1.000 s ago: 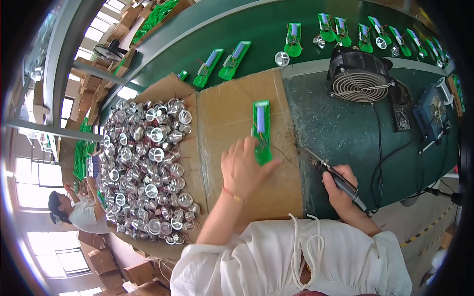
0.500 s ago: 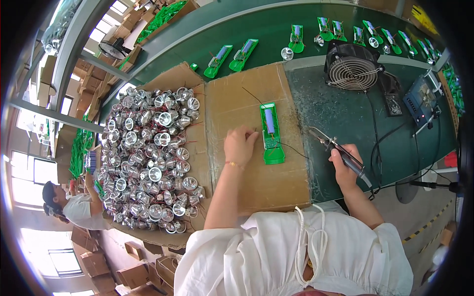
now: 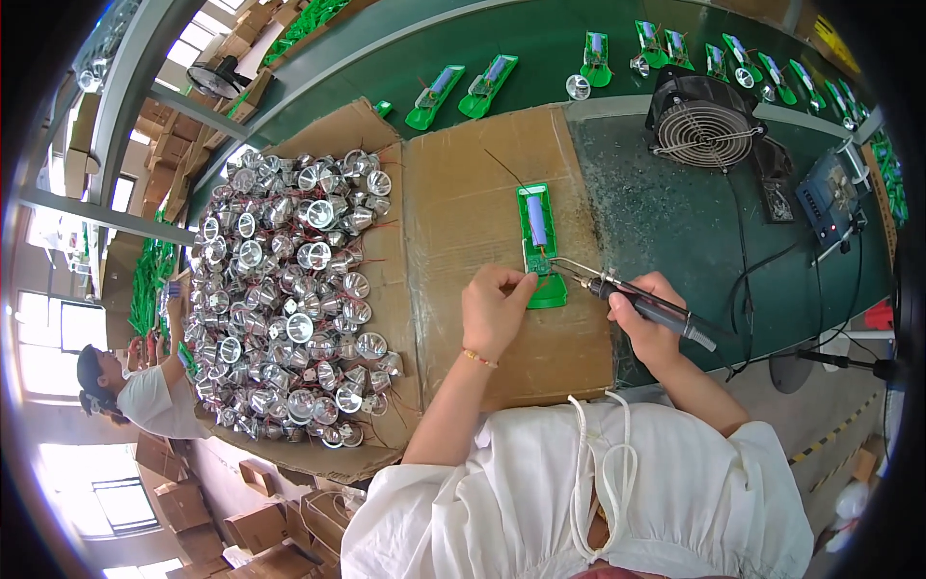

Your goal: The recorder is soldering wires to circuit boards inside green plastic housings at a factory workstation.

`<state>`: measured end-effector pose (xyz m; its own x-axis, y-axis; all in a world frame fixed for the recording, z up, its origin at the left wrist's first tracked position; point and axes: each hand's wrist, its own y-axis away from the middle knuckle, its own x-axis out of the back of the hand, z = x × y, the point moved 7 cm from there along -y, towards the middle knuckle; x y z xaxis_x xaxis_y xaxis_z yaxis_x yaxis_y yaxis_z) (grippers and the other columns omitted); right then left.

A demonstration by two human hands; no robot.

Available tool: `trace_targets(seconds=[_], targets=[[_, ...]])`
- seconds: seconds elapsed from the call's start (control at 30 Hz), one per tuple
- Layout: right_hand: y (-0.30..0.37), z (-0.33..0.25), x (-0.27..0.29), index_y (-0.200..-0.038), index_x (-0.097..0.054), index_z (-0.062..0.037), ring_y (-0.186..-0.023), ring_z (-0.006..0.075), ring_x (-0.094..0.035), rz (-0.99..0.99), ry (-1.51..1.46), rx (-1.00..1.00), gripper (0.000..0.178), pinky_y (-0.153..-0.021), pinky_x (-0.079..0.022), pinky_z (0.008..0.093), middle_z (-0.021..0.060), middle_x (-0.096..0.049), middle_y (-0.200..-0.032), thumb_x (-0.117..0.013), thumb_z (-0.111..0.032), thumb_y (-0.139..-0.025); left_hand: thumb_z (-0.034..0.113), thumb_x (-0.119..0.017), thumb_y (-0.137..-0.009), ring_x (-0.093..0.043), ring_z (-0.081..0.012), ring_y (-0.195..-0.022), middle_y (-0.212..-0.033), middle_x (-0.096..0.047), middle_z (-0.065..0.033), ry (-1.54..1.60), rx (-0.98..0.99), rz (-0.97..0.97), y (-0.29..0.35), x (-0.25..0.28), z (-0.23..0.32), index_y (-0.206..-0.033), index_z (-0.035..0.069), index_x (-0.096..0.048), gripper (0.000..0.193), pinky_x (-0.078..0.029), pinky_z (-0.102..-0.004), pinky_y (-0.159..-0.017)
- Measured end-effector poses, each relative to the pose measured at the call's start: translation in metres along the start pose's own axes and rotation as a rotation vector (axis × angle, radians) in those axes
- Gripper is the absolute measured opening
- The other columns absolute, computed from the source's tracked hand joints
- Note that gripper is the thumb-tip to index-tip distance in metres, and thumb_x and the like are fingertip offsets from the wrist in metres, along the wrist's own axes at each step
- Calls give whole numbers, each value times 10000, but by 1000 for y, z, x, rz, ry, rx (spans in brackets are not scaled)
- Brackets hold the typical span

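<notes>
A long green plastic housing (image 3: 548,293) lies on the cardboard in front of me, with a purple cylindrical battery (image 3: 536,222) and a small circuit board (image 3: 540,262) in it. My left hand (image 3: 497,311) is at the housing's left edge, thumb and fingertips pinched together beside the board. Whatever they pinch is too small to make out. In my right hand (image 3: 648,323) is a soldering iron (image 3: 670,317) with a thin bent metal guide along it. Its tip reaches the board, close to my left fingertips. A dark thin wire (image 3: 503,167) sticks out past the housing's far end.
Many silver reflector cups (image 3: 299,328) with red wires fill a cardboard tray at left. More green housings (image 3: 487,87) line the far bench. A fan (image 3: 704,135) and a blue soldering station (image 3: 831,198) stand at right, with cables nearby. Another person (image 3: 145,391) works at far left.
My right hand has brought the soldering iron left onto the board. My left hand has moved right and nearer me, to the housing's edge. The view has shifted slightly.
</notes>
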<state>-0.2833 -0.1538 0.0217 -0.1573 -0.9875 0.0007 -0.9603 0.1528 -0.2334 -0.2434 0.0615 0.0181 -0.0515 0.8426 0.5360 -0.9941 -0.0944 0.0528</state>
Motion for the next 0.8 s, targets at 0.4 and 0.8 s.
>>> trace_targets(seconds=[0.4, 0.8], targets=[[-5, 10, -10, -735, -509, -24, -528, 58, -528, -40, -72, -143, 149, -478, -413, 198, 37, -573, -609, -639, -80, -781, 138, -672, -714, -599, -210, -585, -700, -602, -121, -16, -43, 25, -4, -3, -1, -677, -12, -630, 160, -464, -303, -549], [3, 4, 7, -799, -451, -18, -505, 118, -524, 83, -125, -122, 138, -478, -422, 221, 69, -531, -600, -578, -71, -811, 148, -673, -716, -603, -197, -578, -678, -605, -108, -59, 33, -3, -3, 0, 2, -685, -5, -634, 161, -470, -296, -553]])
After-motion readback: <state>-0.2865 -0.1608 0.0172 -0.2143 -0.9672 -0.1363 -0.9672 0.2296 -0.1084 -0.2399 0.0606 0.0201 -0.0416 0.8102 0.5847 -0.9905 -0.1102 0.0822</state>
